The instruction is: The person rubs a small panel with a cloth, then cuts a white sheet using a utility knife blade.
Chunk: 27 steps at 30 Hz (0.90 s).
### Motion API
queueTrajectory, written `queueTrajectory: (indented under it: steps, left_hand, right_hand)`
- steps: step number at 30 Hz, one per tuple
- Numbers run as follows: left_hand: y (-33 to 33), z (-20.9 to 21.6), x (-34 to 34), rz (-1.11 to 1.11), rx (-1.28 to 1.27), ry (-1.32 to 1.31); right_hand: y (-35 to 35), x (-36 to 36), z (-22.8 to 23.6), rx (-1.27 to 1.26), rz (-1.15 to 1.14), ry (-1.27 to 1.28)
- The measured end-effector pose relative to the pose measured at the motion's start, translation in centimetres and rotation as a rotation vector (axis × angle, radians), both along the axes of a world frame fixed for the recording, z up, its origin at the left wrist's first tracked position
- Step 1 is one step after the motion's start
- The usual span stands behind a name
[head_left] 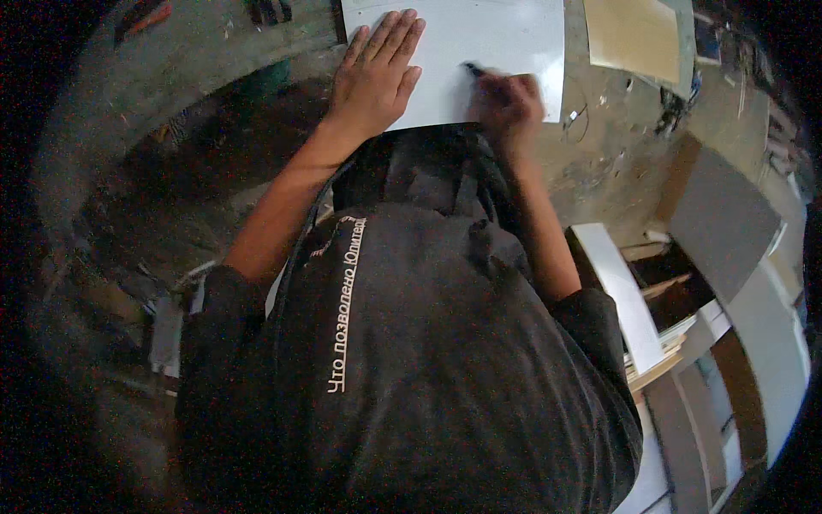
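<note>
A white board (479, 26) with a glossy surface lies in front of me at the top of the view. My left hand (377, 77) rests flat on its left part, fingers stretched out and nothing held. Over the board's near right part, my right hand (511, 104) is closed around a dark marker-like stick (471, 68). Its dark tip points up and left, close to the board. Motion blurs the right hand, so whether the tip touches the surface I cannot tell.
A tan sheet (638, 36) lies at the far right. Grey and white panels (723, 206) lean and stack on my right, next to an open dark box-like space (672, 287). Small scraps and a thin wire (582, 120) are scattered on the stained floor (599, 171).
</note>
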State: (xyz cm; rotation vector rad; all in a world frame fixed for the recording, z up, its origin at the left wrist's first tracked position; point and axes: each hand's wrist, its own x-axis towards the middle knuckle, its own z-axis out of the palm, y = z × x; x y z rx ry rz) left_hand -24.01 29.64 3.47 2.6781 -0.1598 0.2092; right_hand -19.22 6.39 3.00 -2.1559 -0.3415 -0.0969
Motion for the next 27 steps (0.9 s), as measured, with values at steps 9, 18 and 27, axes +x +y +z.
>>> queueTrajectory:
  steps: [9, 18, 27]
  left_hand:
    - [1.8, 1.7, 5.7, -0.297, 0.058, 0.092]
    - [-0.4, -0.7, 6.8, -0.561, 0.152, -0.101]
    - [1.8, 0.0, 4.0, -0.77, 0.08, 0.034]
  right_hand:
    - [-1.0, -2.6, -0.9, -0.183, 0.104, -0.042]
    - [-4.1, -6.6, 0.7, 0.386, -0.728, -0.141]
    - [0.5, -0.2, 0.5, 0.026, -0.678, 0.056]
